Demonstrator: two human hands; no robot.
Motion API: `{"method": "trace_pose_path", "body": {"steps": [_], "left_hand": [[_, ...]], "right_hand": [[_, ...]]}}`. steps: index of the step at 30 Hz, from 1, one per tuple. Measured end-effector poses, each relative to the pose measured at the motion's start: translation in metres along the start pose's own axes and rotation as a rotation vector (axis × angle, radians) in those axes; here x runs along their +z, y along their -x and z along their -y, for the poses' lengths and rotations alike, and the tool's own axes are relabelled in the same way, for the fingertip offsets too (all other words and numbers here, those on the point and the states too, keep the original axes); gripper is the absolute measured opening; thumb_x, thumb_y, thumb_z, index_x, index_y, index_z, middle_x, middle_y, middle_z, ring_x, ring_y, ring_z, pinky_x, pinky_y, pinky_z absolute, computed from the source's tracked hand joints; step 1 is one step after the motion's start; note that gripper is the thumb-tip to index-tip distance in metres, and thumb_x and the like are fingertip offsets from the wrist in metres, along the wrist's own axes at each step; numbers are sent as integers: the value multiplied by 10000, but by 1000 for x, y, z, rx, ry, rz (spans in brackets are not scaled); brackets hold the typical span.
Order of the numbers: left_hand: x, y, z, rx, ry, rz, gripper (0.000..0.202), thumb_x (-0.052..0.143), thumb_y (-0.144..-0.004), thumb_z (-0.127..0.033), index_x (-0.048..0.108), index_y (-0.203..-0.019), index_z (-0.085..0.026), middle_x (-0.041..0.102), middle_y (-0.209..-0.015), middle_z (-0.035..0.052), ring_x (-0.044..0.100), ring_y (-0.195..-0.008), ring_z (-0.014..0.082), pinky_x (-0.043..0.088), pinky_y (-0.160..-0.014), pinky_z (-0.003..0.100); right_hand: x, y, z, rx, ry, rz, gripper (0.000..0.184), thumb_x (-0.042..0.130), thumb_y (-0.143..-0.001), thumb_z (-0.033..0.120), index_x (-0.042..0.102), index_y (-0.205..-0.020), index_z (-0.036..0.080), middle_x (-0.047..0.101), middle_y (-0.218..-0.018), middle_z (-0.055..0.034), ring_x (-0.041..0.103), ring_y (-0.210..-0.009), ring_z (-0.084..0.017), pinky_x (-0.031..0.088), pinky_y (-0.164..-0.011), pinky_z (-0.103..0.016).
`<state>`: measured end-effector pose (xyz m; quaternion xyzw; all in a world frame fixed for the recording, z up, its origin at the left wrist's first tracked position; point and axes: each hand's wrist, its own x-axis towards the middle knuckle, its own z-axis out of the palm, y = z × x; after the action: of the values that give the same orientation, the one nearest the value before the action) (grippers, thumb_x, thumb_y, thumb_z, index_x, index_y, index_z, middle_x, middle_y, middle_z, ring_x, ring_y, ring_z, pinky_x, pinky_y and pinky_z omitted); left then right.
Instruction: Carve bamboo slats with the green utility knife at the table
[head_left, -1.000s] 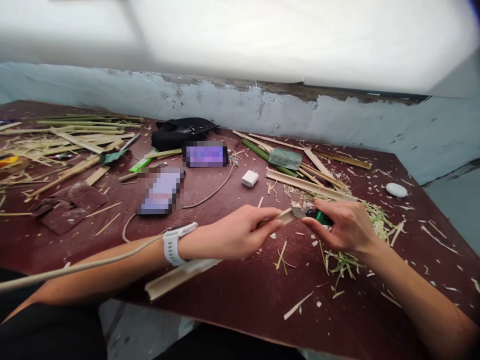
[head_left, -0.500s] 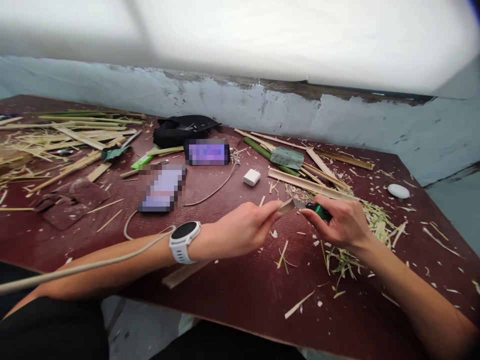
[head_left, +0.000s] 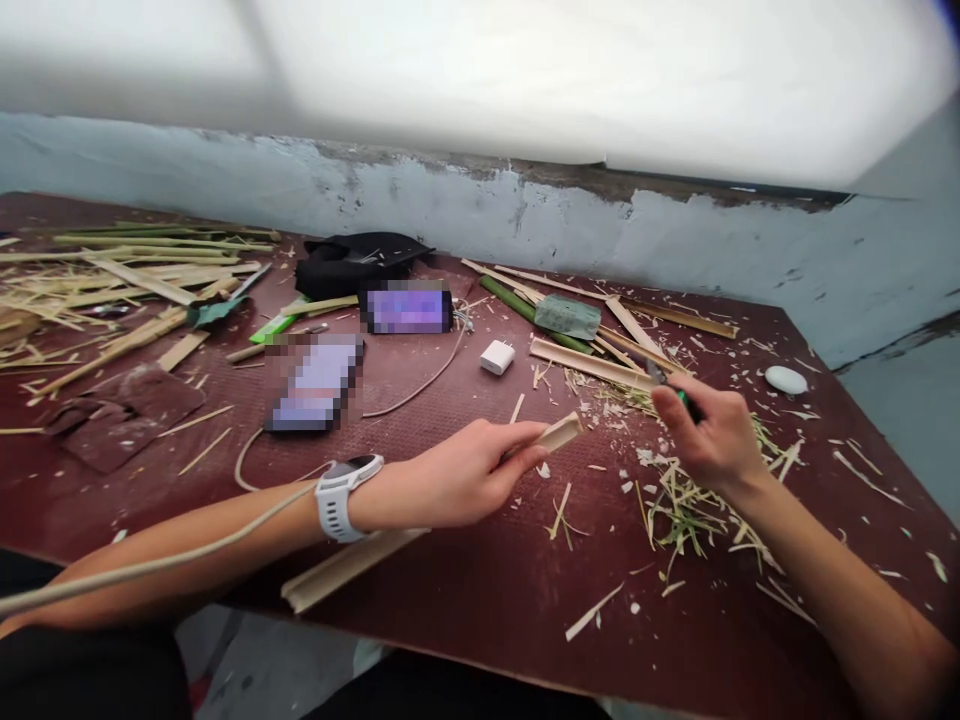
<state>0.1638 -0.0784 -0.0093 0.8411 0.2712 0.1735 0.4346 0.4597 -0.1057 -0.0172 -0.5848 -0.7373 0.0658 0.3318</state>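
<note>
My left hand (head_left: 469,470) is closed around a pale bamboo strip (head_left: 352,562) that runs from near the table's front edge, under my wrist, to a tip just past my fingers. A white watch (head_left: 341,495) sits on that wrist. My right hand (head_left: 709,435) is closed on a small knife with a green handle (head_left: 681,396), its blade pointing up and to the left. The knife is lifted away to the right of the strip's tip. Green and pale shavings (head_left: 694,505) lie on the table under my right hand.
The dark red table (head_left: 480,590) holds two phones (head_left: 319,382), a white charger (head_left: 497,356) with a cable, a black pouch (head_left: 352,262), a white oval object (head_left: 785,379), and bamboo strips at the left (head_left: 127,280) and back centre (head_left: 592,360). A blue-grey wall stands behind.
My right hand has pulled the knife off the strip's tip, up and to the right. My left hand has stayed about where it was, still holding the strip.
</note>
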Motion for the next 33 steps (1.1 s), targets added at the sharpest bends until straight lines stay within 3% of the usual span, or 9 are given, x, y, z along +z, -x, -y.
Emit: {"method": "trace_pose_path", "body": {"steps": [5,10,16,20,26,33], "left_hand": [[13,-1,3,-2,95,-50,278,440,-1067,-319,633,-1170,-148,385,-621,-85,316,-534,75,276,-523,221],[20,5,-2,-40,204,-41,336,474,-1056,-358,649,-1271,-169,395,-643,-75,307,-550,76,287,-522,211],[19,3,-1,-206,725,169,515,425,-1052,-515,566,-1434,-200,455,-641,-65,422,-457,62,326,-430,179],[22,1,7,-309,1015,159,564,507,-1014,-518,494,-1506,-242,461,-708,-55,487,-420,71,382,-332,166],[24,2,8,-323,960,72,668,625,-980,-463,401,-1566,-236,453,-515,-96,418,-365,67,363,-304,122],[23,3,9,-293,1000,81,620,605,-992,-457,444,-1540,-216,459,-507,-92,397,-350,62,346,-296,121]], "right_hand": [[15,17,23,-166,19,186,443,499,-997,531,428,-684,225,426,-543,43,410,-451,-109,286,-493,-277],[24,25,34,-215,142,159,420,521,-982,533,439,-708,225,443,-537,40,434,-448,-118,266,-501,-282],[22,25,33,-219,157,124,417,512,-982,533,448,-708,227,467,-534,29,466,-449,-127,287,-501,-281],[22,25,34,-223,147,104,409,510,-987,521,454,-709,225,474,-530,28,473,-443,-126,301,-496,-275],[23,26,34,-231,130,86,408,502,-989,520,470,-714,220,468,-535,26,465,-448,-128,302,-499,-280],[23,25,30,-252,117,19,397,515,-986,500,471,-707,221,450,-550,22,433,-468,-130,309,-505,-283]]}}
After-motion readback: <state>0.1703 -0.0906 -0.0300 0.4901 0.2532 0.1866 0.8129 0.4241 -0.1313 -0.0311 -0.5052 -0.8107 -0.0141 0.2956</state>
